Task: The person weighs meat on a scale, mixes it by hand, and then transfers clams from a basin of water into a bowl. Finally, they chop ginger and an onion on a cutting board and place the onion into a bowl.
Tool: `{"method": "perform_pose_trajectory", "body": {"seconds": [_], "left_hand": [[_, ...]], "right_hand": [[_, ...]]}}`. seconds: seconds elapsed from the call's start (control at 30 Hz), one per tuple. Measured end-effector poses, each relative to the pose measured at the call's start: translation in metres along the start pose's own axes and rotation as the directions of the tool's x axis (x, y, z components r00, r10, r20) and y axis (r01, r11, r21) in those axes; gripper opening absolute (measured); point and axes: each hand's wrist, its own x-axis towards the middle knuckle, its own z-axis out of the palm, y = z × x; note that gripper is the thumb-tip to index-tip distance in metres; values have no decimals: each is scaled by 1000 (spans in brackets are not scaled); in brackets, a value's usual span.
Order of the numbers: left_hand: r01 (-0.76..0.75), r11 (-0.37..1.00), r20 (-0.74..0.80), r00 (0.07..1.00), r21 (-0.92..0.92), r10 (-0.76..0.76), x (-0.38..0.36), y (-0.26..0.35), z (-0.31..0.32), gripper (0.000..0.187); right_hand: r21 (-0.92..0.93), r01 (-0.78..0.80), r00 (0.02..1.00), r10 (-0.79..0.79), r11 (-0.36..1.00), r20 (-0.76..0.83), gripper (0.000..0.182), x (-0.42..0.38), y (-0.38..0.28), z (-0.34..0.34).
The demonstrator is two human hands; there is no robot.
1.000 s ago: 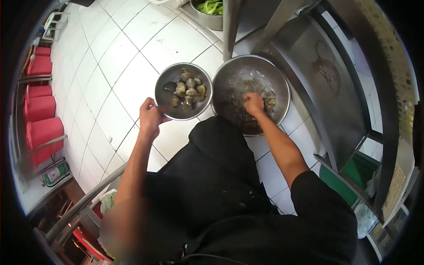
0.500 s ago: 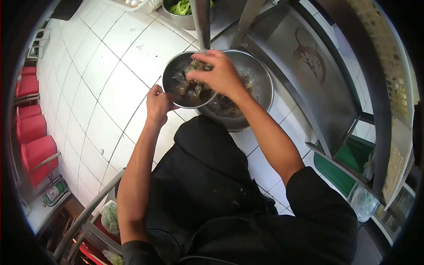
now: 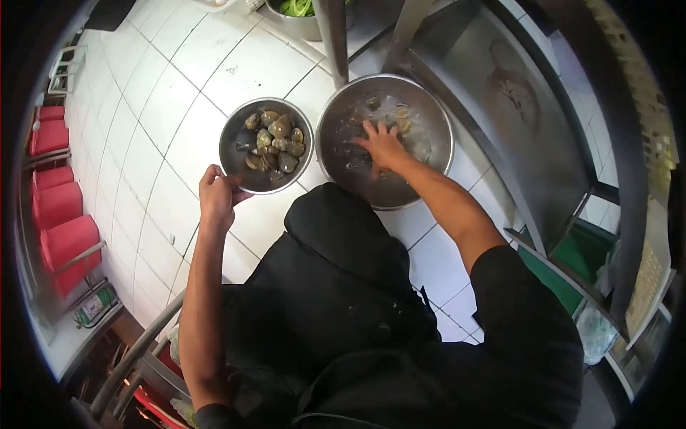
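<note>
My left hand (image 3: 218, 194) grips the near-left rim of a small metal bowl (image 3: 230, 151), thumb and fingers closed on its edge. Brown and grey clams (image 3: 271, 146) are heaped inside it. To the right of this bowl is a larger metal bowl (image 3: 334, 129) holding water and a few clams (image 3: 402, 113). My right hand (image 3: 384, 148) reaches down into the larger bowl, its fingers spread apart and nothing visible in its grasp. Water and glare partly hide the bottom there.
White floor tiles (image 3: 193, 93) lie under the bowls. A metal post (image 3: 331, 43) rises just behind the larger bowl. At the top, another metal bowl (image 3: 304, 27) holds green vegetables. A steel panel (image 3: 493, 107) stands on the right, and red chairs (image 3: 68, 247) line the left.
The small bowl has moved left, away from above the larger bowl, with my left hand on it. My right hand has left the small bowl's clams and lowered into the larger bowl.
</note>
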Motion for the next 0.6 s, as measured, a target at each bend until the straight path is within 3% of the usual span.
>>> {"method": "perform_pose_trajectory", "body": {"seconds": [0.03, 0.13, 0.27, 0.33, 0.37, 0.47, 0.5, 0.6], "left_hand": [[-4, 1000, 8, 1000, -11, 4, 1, 0, 1, 21], [-6, 1000, 41, 999, 5, 6, 3, -2, 2, 21], [-52, 997, 66, 997, 63, 47, 12, 2, 15, 24], [-57, 996, 65, 996, 74, 52, 19, -1, 28, 21], [-62, 996, 65, 996, 71, 58, 22, -4, 36, 20], [-67, 993, 50, 997, 100, 63, 35, -10, 61, 21], [-72, 993, 53, 996, 90, 67, 35, -7, 71, 21], [-66, 996, 64, 996, 66, 62, 47, -17, 93, 20]], "right_hand": [[0, 11, 992, -11, 1000, -126, 88, -2, 3, 15], [154, -42, 990, 62, 987, -128, 70, -10, 10, 62], [443, -183, 931, 299, 878, -209, 52, -24, 23, 71], [661, -159, 888, 400, 733, -230, 45, -25, 39, 56], [811, -92, 884, 422, 578, -201, 37, -22, 47, 47], [975, -124, 853, 522, 186, 9, 32, -43, 38, -33], [985, -38, 847, 528, 170, -59, 28, -45, 34, -52], [941, 136, 838, 471, 311, -277, 30, -62, -6, -128]]}}
